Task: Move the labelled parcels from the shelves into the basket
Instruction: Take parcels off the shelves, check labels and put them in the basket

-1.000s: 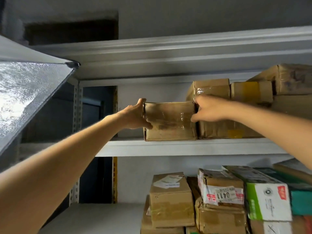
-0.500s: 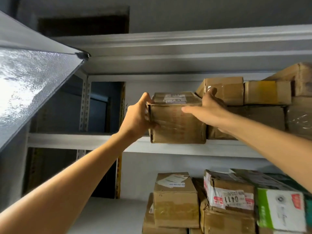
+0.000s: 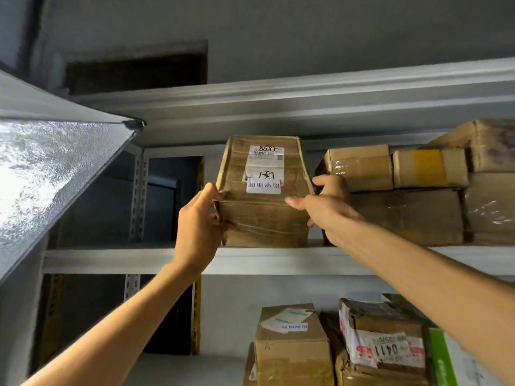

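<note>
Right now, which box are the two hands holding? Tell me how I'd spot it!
Find the upper shelf of the grey metal shelving. At the left end of its row of cardboard boxes is a taped brown parcel, gripped by the left hand and the right hand. Only it tips its top toward you, showing white labels with handwriting.

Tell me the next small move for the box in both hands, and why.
Probably draw the box clear of the shelf lip toward you. The left hand and right hand grip its sides, it is tipped forward, and its base seems to rest on the edge.
</note>
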